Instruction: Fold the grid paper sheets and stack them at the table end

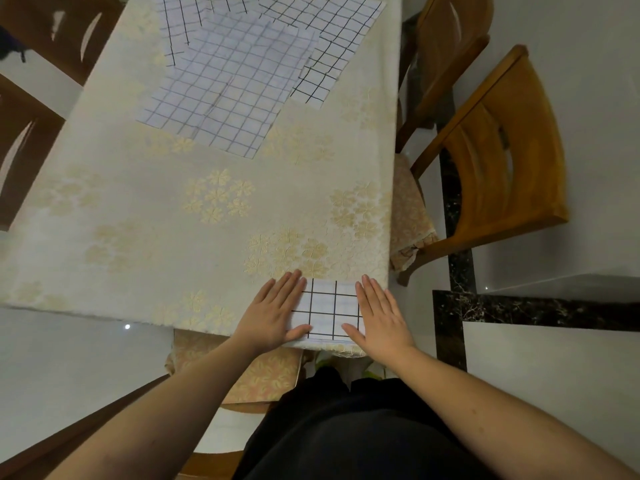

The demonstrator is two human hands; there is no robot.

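A small folded grid paper (329, 311) lies at the near right corner of the table (138, 220), close to the edge. My left hand (277, 311) lies flat with straight fingers on its left side. On the paper's right side my right hand (379, 315) presses down flat, fingers straight. Further up the table lie several unfolded grid sheets (228, 84), overlapping; the top one shows a faint grid, and those under it at the right (332, 39) have bold black lines.
The table wears a cream cloth with gold flowers. Two wooden chairs (502, 161) stand along its right side, dark wooden chairs (31, 98) on the left. A cushioned chair seat (263, 372) sits below the near edge, by my dark-clothed legs.
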